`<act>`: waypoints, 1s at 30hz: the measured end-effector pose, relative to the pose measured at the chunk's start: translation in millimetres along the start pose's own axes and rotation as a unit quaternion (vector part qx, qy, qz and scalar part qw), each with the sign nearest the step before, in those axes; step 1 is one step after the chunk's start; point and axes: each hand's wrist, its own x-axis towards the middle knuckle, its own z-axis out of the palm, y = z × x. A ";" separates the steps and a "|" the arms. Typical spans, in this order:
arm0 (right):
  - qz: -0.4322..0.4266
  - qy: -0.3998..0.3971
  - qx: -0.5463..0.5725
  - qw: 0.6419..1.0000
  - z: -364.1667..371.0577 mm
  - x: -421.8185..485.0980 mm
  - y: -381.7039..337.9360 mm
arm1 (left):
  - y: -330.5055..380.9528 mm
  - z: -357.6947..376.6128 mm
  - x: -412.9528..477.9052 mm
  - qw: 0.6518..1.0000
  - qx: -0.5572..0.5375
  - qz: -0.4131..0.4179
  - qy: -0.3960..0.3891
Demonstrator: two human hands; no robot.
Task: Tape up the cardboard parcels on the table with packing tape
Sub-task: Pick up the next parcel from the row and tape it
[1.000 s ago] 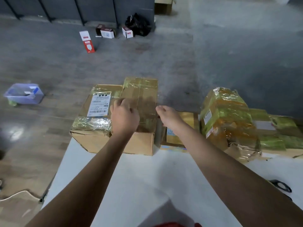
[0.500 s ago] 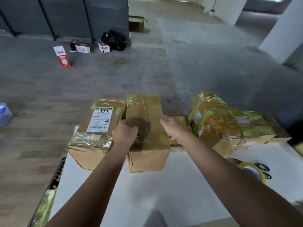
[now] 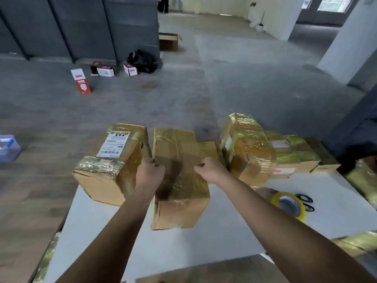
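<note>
White table [image 3: 204, 246], head view.

Middle box [image 3: 181, 201]: plain cardboard, glossy tape across its top, lying lengthwise at 12 o'clock from the person, flat on the table.

Left hand [image 3: 150, 175]: fingers curled over the box's upper left edge, gripping it, in the gap beside the labelled box [image 3: 111, 160].

Right hand [image 3: 212, 169]: fingers curled over the box's upper right edge, gripping it. Fingertips are hidden on both hands.

Labelled box: at 11 o'clock, just beside the middle box, turned at an angle, its near corner over the table's left edge. White shipping label on top, tape band around the near end.

Flat parcel [image 3: 210, 148]: behind the right hand, partly hidden by the middle box.

Pile of wrapped parcels [image 3: 255, 152]: at 1 o'clock, heavily taped, touching one another.

Tape roll [image 3: 288, 205]: at 2 o'clock, lying on the table, apart from both hands. Black scissors [image 3: 306, 202] just beyond it.
</note>
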 end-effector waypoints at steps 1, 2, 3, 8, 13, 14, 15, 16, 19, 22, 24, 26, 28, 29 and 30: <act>-0.007 -0.004 -0.001 1.000 -2.2 -4.5 5.0 | -2.8 3.2 -5.9 1.000 -0.005 -0.009 0.007; -0.014 -0.006 -0.002 1.000 -3.8 -8.2 9.7 | -5.6 6.3 -12.6 1.000 -0.007 -0.018 0.009; -0.020 -0.009 -0.006 1.000 -5.7 -12.5 14.1 | -8.6 10.1 -18.8 1.000 -0.004 -0.020 0.011; -0.047 -0.015 -0.022 0.999 -7.8 -35.1 37.5 | -22.9 24.3 -54.8 0.999 0.003 -0.024 0.042; -0.078 -0.024 -0.034 0.996 -11.1 -59.7 60.7 | -36.6 33.4 -90.9 0.998 0.011 -0.016 0.061; -0.081 -0.025 -0.028 0.996 -10.8 -63.9 64.4 | -38.4 34.1 -98.9 0.997 0.016 -0.021 0.067; -0.084 -0.027 -0.019 0.996 -10.9 -68.2 67.9 | -38.7 34.2 -109.3 0.997 0.021 -0.022 0.071; -0.086 -0.030 -0.008 0.996 -10.5 -72.8 71.3 | -40.9 34.6 -117.7 0.997 0.022 -0.023 0.073; -0.092 -0.028 0.006 0.995 -10.4 -87.8 80.9 | -46.5 38.1 -140.4 0.996 0.022 -0.024 0.081; -0.102 -0.019 -0.005 0.995 -9.6 -94.6 92.0 | -52.4 47.1 -149.9 0.998 0.015 -0.013 0.060; -0.095 -0.006 -0.027 0.995 -11.3 -95.5 99.3 | -51.8 54.5 -155.5 0.999 0.009 -0.010 0.047; -0.090 0.011 -0.037 0.995 -16.5 -96.3 105.2 | -50.3 62.7 -158.6 0.999 -0.003 -0.004 0.035; -0.088 0.021 -0.035 0.995 -22.5 -97.4 108.8 | -47.0 69.3 -160.5 1.000 -0.011 0.003 0.025; -0.084 0.027 -0.036 0.995 -25.2 -98.1 109.8 | -44.7 71.8 -161.0 1.000 -0.016 0.001 0.018; -0.079 0.035 -0.036 0.996 -27.5 -98.5 111.3 | -42.9 74.3 -161.4 1.000 -0.021 -0.001 0.011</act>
